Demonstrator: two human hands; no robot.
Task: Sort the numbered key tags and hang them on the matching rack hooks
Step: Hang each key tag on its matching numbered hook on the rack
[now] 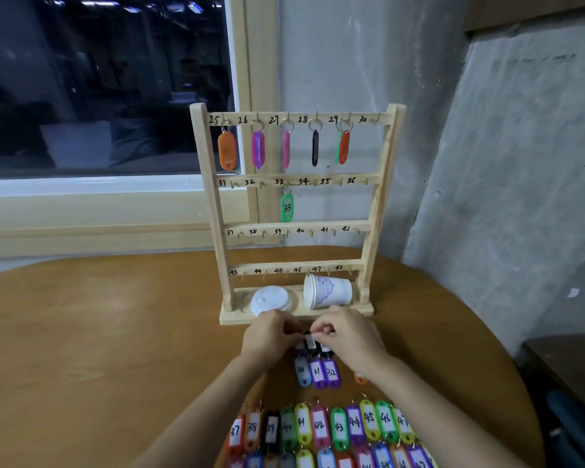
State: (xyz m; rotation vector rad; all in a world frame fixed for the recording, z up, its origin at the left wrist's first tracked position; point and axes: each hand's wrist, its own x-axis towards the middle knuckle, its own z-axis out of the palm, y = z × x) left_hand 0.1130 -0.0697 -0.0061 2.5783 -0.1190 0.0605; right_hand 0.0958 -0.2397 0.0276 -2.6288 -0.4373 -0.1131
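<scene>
A wooden key rack [296,211] stands at the far side of a round brown table [98,332], in front of a window and a grey wall. Its four rails carry handwritten numbers from 25 to 48. On the top rail, tags hang from hooks 25 to 29: an orange tag [227,151], a magenta-and-purple one [258,149], a pink one [286,148], a black one [315,147] and a red one with green behind it [343,146]. Hook 30 is bare. On the second rail only the green tag 33 [287,207] hangs.

On the rack's base lie a white plastic lid [270,299] at the left and a paper cup [326,292] tipped on its side at the right.

Just near of the base, the left hand [271,337] and right hand [347,337] meet, fingertips pinched together over a black key tag [310,342]; which hand actually grips it is hard to make out. Near of them, tags 30, 31 and 32 [317,371] lie side by side on the table. Nearer still, a row of coloured tags numbered 37 to 47 [321,425] lies flat, with another row [335,459] partly cut off at the near edge.
</scene>
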